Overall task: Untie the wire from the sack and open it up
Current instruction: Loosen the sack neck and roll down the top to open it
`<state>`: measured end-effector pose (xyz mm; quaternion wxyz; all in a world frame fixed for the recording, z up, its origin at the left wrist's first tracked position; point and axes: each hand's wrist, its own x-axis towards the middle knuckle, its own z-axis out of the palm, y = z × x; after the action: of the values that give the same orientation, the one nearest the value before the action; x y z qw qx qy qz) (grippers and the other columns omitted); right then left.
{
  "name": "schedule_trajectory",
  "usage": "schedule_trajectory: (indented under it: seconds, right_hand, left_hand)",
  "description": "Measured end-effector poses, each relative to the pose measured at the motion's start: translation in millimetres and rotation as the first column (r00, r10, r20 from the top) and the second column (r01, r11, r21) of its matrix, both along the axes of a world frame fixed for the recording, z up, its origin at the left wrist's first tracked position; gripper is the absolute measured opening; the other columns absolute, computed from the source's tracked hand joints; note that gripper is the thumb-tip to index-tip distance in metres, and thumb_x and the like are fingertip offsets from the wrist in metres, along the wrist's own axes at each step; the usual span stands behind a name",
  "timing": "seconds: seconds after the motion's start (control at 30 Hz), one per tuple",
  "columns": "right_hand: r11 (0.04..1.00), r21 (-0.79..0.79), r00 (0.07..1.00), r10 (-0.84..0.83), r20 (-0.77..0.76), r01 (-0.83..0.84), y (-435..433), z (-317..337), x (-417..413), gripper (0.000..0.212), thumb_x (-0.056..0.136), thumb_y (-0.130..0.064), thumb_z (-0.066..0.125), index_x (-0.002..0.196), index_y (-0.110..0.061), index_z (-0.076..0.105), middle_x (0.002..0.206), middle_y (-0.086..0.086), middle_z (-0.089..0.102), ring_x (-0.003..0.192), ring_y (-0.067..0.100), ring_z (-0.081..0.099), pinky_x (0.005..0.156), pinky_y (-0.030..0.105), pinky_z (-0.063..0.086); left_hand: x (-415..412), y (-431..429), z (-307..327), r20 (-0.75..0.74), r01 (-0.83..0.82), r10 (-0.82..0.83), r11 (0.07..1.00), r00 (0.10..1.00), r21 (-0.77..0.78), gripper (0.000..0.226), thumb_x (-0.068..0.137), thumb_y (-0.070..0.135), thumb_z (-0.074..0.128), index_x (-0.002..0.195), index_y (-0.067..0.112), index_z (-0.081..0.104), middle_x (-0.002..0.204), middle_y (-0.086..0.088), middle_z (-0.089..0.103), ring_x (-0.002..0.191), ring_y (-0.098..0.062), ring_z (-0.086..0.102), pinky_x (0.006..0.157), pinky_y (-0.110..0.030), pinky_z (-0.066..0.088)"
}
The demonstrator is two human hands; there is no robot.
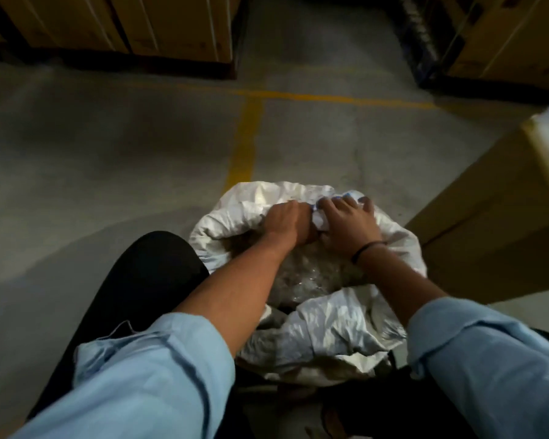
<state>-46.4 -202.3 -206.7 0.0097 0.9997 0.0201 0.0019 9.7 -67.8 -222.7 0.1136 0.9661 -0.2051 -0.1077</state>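
Sack (pixel 324 324), left grip (pixel 286 223) and right grip (pixel 349 229) pinching its far rim, fingertips buried in folds

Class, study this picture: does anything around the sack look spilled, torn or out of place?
Nothing stands out. The left hand and right hand grip the crumpled far rim of the white sack; no spill shows on the floor.

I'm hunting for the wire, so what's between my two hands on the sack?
Head view: only a bunched fold of the sack lies between the left hand and right hand. No wire shows there.
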Motion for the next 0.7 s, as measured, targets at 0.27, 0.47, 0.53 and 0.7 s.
schedule_trajectory:
  seconds: [0.27, 0.47, 0.53, 0.7]
  right_hand:
    - [0.809, 0.284, 0.857, -0.477, -0.197, 0.516, -67.5, -19.6, -44.8, 0.082, 0.073, -0.049, 0.07, 0.139, -0.012, 0.039, 0.133, 0.017, 0.054, 0.116, 0.037, 0.055, 0.093, 0.041, 0.044]
    - [0.33, 0.723, 0.776, -0.441, -0.45, 0.607, -73.8, 7.9, -31.1, 0.042, 0.076, -0.038, 0.076, 0.105, -0.008, 0.069, 0.105, 0.011, 0.068, 0.094, 0.027, 0.062, 0.077, 0.036, 0.047]
    - [0.192, 0.738, 0.754, -0.306, -0.581, 0.647, -84.8, 9.7, -34.7, 0.037, 0.06, -0.032, 0.077, 0.091, -0.012, 0.073, 0.106, 0.017, 0.071, 0.101, 0.033, 0.064, 0.093, 0.046, 0.051]
    - [0.542, 0.609, 0.807, -0.272, -0.524, 0.579, -69.9, -12.5, -39.2, 0.034, 0.085, -0.034, 0.069, 0.111, -0.012, 0.066, 0.104, 0.008, 0.066, 0.096, 0.021, 0.06, 0.083, 0.031, 0.047]
  left_hand:
    - [4.0, -30.2, 17.4, -0.293, -0.023, 0.053, 0.994, 0.955, 0.106, 0.055, 0.075, 0.044, 0.063, 0.123, 0.016, 0.061, 0.123, -0.012, 0.066, 0.107, -0.032, 0.064, 0.088, -0.037, 0.051]
    - [-28.8, -74.6, 19.8, 0.245, 0.207, -0.241, 0.966, 0.939, 0.158, 0.085, 0.074, 0.024, 0.07, 0.151, 0.018, 0.033, 0.141, -0.012, 0.047, 0.128, -0.034, 0.045, 0.111, -0.045, 0.03]
    - [-39.4, -86.6, 12.1, 0.375, 0.379, -0.419, 0.908, 0.827, 0.179, 0.082, 0.077, 0.017, 0.065, 0.152, 0.024, 0.032, 0.138, -0.01, 0.05, 0.125, -0.034, 0.046, 0.112, -0.044, 0.03]
    - [-26.5, -92.0, 18.0, 0.241, 0.42, -0.513, 0.838, 0.823, 0.35, 0.035, 0.091, 0.021, 0.056, 0.126, 0.021, 0.06, 0.119, -0.009, 0.068, 0.112, -0.032, 0.062, 0.089, -0.039, 0.047]
